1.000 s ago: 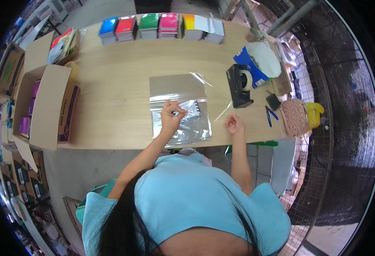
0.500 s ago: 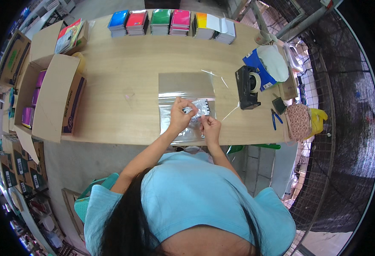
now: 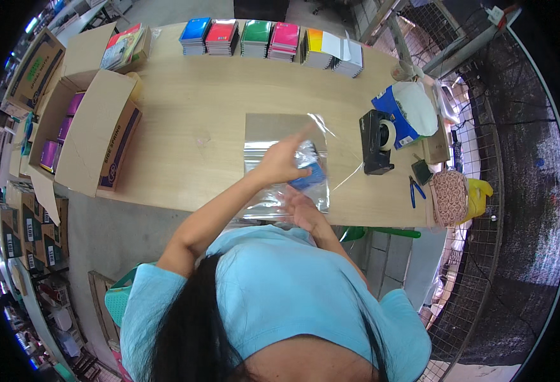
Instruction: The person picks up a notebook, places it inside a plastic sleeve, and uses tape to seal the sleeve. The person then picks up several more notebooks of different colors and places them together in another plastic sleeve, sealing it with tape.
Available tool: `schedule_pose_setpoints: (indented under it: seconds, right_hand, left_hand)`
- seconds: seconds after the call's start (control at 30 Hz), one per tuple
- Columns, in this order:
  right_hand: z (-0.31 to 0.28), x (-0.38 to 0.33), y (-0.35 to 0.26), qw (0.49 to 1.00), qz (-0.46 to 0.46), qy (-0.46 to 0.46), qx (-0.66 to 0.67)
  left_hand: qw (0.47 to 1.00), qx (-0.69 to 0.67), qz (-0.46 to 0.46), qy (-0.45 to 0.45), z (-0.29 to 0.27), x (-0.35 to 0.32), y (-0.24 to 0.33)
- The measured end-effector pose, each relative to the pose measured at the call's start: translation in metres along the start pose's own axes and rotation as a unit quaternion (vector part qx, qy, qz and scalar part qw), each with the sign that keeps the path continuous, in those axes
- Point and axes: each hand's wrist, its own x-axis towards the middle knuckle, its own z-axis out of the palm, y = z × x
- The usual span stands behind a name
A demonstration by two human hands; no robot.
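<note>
A small blue-covered notebook (image 3: 310, 180) in shiny clear plastic lies on a stack of clear plastic sheets (image 3: 258, 130) near the table's front edge. My left hand (image 3: 280, 164) is over its left side, fingers stretched toward the far right and blurred. The left thumb reaches the blue cover; I cannot tell whether it presses on it. Just below the notebook is my right hand (image 3: 301, 209), smeared by motion, its fingers loosely apart and seemingly holding nothing.
Several stacks of colourful notebooks (image 3: 255, 39) line the far edge. On the right are a black tape dispenser (image 3: 374, 143), a blue box (image 3: 391, 109), blue-handled pliers (image 3: 415, 191) and a patterned pouch (image 3: 450, 196). Open cardboard boxes (image 3: 105, 137) stand at the left.
The packet showed a pale side with dark binding between my pinching fingers; now its blue cover shows. My left hand has opened and stretched out, and my right hand has drawn nearer to me.
</note>
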Motion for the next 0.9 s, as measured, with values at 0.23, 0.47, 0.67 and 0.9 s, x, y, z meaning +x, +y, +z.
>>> schedule_pose_setpoints:
  seconds: [0.23,0.47,0.67,0.9]
  right_hand:
    - [0.024,0.009,-0.074,0.831,-0.352,0.027,-0.429]
    - [0.064,-0.030,-0.115,0.603,-0.448,0.087,-0.655]
    - [0.080,-0.036,-0.162,0.359,-0.411,-0.049,-0.837]
    - [-0.013,0.056,-0.050,0.826,-0.464,-0.008,-0.320]
  left_hand:
    - [0.985,-0.107,0.004,0.133,0.065,-0.039,-0.086]
    - [0.981,0.066,0.148,0.107,-0.012,-0.048,-0.052]
    - [0.967,0.086,0.240,0.001,-0.075,-0.028,-0.013]
    - [0.935,-0.343,-0.024,0.088,0.075,-0.027,-0.093]
